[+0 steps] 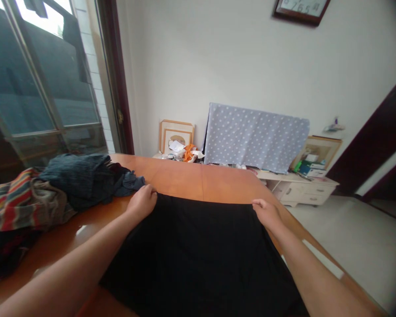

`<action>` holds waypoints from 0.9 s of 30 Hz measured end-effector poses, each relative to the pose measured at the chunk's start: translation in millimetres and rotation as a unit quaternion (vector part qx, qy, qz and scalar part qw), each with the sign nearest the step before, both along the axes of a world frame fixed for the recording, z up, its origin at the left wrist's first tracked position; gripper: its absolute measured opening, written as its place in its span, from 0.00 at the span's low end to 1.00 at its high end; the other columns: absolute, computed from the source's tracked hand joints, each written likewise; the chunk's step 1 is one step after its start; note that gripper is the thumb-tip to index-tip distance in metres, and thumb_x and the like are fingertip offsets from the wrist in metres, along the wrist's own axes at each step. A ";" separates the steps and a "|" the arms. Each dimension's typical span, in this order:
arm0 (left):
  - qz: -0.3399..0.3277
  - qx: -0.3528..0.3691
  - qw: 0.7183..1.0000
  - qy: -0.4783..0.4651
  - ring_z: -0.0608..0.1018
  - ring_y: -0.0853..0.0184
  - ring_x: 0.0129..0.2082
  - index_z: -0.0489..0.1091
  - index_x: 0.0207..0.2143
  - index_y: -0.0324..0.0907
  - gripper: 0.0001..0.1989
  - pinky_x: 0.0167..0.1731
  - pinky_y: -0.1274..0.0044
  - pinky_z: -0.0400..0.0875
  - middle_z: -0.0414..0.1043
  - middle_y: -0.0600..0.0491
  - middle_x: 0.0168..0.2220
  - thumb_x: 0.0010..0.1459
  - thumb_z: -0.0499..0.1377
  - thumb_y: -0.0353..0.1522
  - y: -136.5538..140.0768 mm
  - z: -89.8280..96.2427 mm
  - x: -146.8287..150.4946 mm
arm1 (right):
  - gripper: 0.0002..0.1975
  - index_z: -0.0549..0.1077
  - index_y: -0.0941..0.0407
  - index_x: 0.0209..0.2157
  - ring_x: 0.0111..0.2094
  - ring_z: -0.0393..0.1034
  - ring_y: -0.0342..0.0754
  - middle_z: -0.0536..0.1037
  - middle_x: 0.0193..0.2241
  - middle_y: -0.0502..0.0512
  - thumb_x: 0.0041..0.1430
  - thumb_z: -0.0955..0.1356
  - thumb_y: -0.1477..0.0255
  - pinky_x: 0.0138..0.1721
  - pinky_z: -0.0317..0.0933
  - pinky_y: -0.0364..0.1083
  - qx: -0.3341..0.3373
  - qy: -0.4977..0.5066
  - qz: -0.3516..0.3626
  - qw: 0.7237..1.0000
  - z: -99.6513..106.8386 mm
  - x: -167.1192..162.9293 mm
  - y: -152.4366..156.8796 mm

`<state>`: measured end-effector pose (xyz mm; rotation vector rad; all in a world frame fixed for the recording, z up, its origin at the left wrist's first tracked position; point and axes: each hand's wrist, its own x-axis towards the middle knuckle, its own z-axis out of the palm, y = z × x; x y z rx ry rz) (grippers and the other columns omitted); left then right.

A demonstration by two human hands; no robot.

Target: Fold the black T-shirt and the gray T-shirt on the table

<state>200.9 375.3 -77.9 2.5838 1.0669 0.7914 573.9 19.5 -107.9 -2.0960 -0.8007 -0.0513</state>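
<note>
A black cloth garment [204, 255] is stretched between my two hands, its far edge pulled nearly straight; I cannot make out what kind of garment it is. My left hand [143, 201] is closed on the far left corner. At the far right corner, my right hand [266, 214] pinches the edge between thumb and fingers. The near part of the cloth runs out of view at the bottom. Beneath it is an orange-brown wooden table [181, 176].
Heaped clothes lie on the table at the left, among them a dark blue garment [79, 178] and a striped one [23, 202]. Beyond the table stand a low white cabinet [303, 193], a polka-dot cloth cover [251, 136] and framed pictures [178, 130]. A glass door [53, 88] is at left.
</note>
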 end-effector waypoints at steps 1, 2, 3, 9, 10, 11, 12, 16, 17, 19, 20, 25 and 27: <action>-0.038 0.015 0.999 0.031 0.77 0.57 0.47 0.73 0.42 0.41 0.15 0.48 0.70 0.69 0.76 0.44 0.43 0.62 0.50 0.38 -5.7 -0.8 1.4 | 0.15 0.78 0.53 0.42 0.48 0.75 0.57 0.82 0.43 0.58 0.58 0.65 0.62 0.52 0.67 0.54 -0.038 -0.024 0.019 0.999 0.2 -4.7 2.1; -0.074 0.020 0.995 0.059 0.76 0.57 0.48 0.73 0.44 0.42 0.17 0.49 0.70 0.68 0.76 0.45 0.45 0.64 0.49 0.40 -11.2 -2.3 2.7 | 0.17 0.78 0.52 0.44 0.50 0.74 0.57 0.81 0.45 0.58 0.59 0.64 0.61 0.54 0.65 0.53 -0.077 -0.045 0.044 0.995 -0.6 -9.8 4.4; -0.100 0.022 0.991 0.085 0.75 0.57 0.51 0.74 0.47 0.43 0.20 0.52 0.69 0.67 0.76 0.45 0.49 0.65 0.48 0.42 -16.1 -4.5 3.5 | 0.20 0.78 0.53 0.48 0.53 0.72 0.57 0.80 0.49 0.59 0.61 0.63 0.60 0.56 0.63 0.52 -0.115 -0.062 0.070 0.989 -2.6 -14.8 6.8; -0.065 -0.018 0.978 0.196 0.51 0.49 0.71 0.60 0.66 0.51 0.35 0.64 0.47 0.38 0.52 0.48 0.70 0.64 0.43 0.56 -18.4 -24.9 -6.5 | 0.33 0.61 0.57 0.67 0.70 0.47 0.59 0.58 0.68 0.61 0.68 0.55 0.54 0.67 0.42 0.62 -0.293 -0.126 0.068 0.945 -32.5 -23.1 6.5; -0.057 -0.028 0.978 0.198 0.50 0.50 0.71 0.59 0.67 0.51 0.35 0.64 0.45 0.36 0.50 0.48 0.71 0.64 0.42 0.56 -15.3 -26.5 -9.9 | 0.33 0.59 0.56 0.67 0.70 0.45 0.59 0.57 0.68 0.60 0.68 0.54 0.53 0.67 0.41 0.63 -0.303 -0.131 0.063 0.942 -36.1 -21.1 4.9; -0.050 -0.038 0.979 0.196 0.49 0.50 0.71 0.58 0.67 0.51 0.36 0.63 0.45 0.36 0.49 0.47 0.71 0.64 0.42 0.56 -11.6 -26.8 -13.7 | 0.34 0.58 0.56 0.68 0.70 0.45 0.59 0.57 0.68 0.60 0.69 0.53 0.53 0.67 0.40 0.64 -0.308 -0.134 0.060 0.940 -38.3 -19.1 3.5; -0.040 -0.047 0.981 0.186 0.50 0.50 0.71 0.58 0.67 0.49 0.36 0.63 0.45 0.38 0.49 0.46 0.71 0.64 0.41 0.56 -7.8 -26.0 -18.1 | 0.34 0.58 0.56 0.68 0.70 0.44 0.58 0.56 0.69 0.60 0.69 0.53 0.53 0.67 0.40 0.64 -0.309 -0.135 0.060 0.940 -39.1 -17.1 2.1; 0.001 -0.053 0.995 0.085 0.65 0.52 0.64 0.65 0.62 0.43 0.32 0.61 0.59 0.58 0.65 0.42 0.64 0.67 0.41 0.50 7.5 -16.6 -47.5 | 0.35 0.61 0.57 0.66 0.70 0.45 0.60 0.56 0.68 0.63 0.68 0.53 0.51 0.67 0.42 0.64 -0.279 -0.131 0.057 0.950 -34.2 -11.7 -6.7; 0.009 -0.052 0.997 0.057 0.70 0.54 0.60 0.68 0.59 0.41 0.30 0.58 0.63 0.61 0.70 0.42 0.60 0.68 0.41 0.48 10.4 -14.5 -58.5 | 0.35 0.62 0.58 0.66 0.70 0.45 0.60 0.57 0.68 0.63 0.68 0.53 0.51 0.67 0.43 0.63 -0.264 -0.128 0.055 0.954 -32.2 -11.0 -10.7; 0.034 -0.054 0.998 0.017 0.75 0.57 0.54 0.71 0.54 0.40 0.27 0.54 0.69 0.66 0.75 0.43 0.53 0.68 0.42 0.44 12.8 -12.1 -83.6 | 0.36 0.65 0.59 0.64 0.70 0.47 0.60 0.59 0.67 0.64 0.67 0.53 0.50 0.67 0.45 0.61 -0.231 -0.122 0.056 0.964 -28.1 -11.5 -21.4; 0.056 -0.056 0.997 0.007 0.76 0.58 0.52 0.71 0.53 0.40 0.25 0.52 0.70 0.66 0.76 0.43 0.52 0.68 0.43 0.43 11.6 -11.7 -96.7 | 0.36 0.66 0.60 0.63 0.69 0.48 0.60 0.61 0.66 0.65 0.67 0.54 0.50 0.67 0.47 0.60 -0.216 -0.117 0.058 0.968 -26.2 -13.2 -27.9; 0.118 -0.048 0.991 0.039 0.77 0.57 0.50 0.72 0.51 0.45 0.21 0.47 0.71 0.67 0.77 0.47 0.50 0.66 0.47 0.43 -23.5 -8.1 -148.0 | 0.36 0.69 0.59 0.61 0.67 0.54 0.60 0.66 0.63 0.65 0.65 0.56 0.48 0.67 0.49 0.59 -0.191 -0.084 0.081 0.975 -21.1 -39.3 -64.4; 0.090 -0.027 0.994 0.063 0.76 0.56 0.50 0.73 0.50 0.48 0.21 0.46 0.69 0.66 0.77 0.48 0.49 0.67 0.47 0.44 -47.9 -4.5 -157.8 | 0.36 0.68 0.58 0.61 0.67 0.53 0.60 0.66 0.63 0.65 0.65 0.57 0.48 0.67 0.49 0.59 -0.192 -0.084 0.086 0.974 -23.3 -53.4 -78.7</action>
